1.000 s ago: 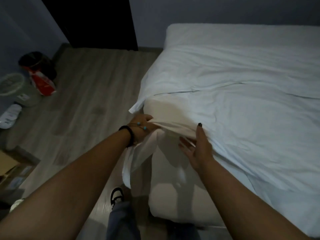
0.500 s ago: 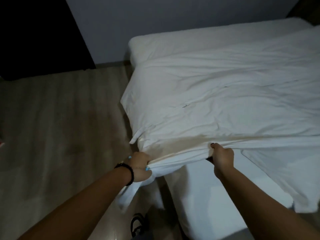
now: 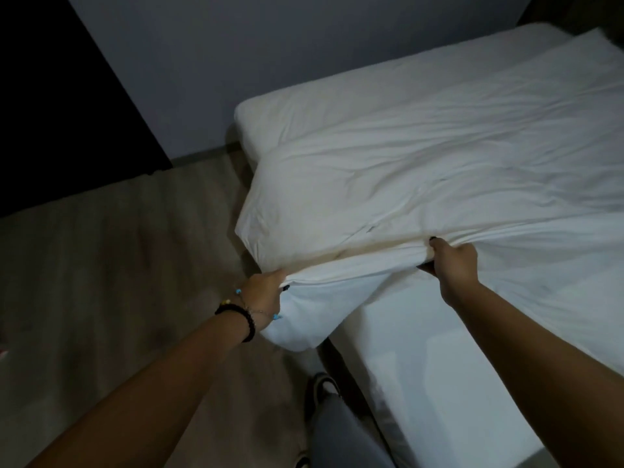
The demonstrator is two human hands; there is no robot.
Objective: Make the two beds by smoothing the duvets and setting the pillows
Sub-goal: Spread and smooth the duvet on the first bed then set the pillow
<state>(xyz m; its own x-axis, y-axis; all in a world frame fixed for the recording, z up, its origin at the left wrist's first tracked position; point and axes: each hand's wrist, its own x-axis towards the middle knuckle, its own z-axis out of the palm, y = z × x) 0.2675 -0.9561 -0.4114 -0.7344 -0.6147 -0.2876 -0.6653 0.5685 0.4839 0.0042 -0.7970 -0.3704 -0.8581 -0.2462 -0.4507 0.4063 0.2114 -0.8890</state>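
At frame centre, the left hand and right hand each gripped the white duvet edge, lifted taut above the mattress at lower right

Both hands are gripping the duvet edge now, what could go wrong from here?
The left hand and right hand hold the white fabric duvet along one edge only, so pulling may drag it off-centre. Its loose corner hangs near the grey wooden floor and could brush it or get stepped on.
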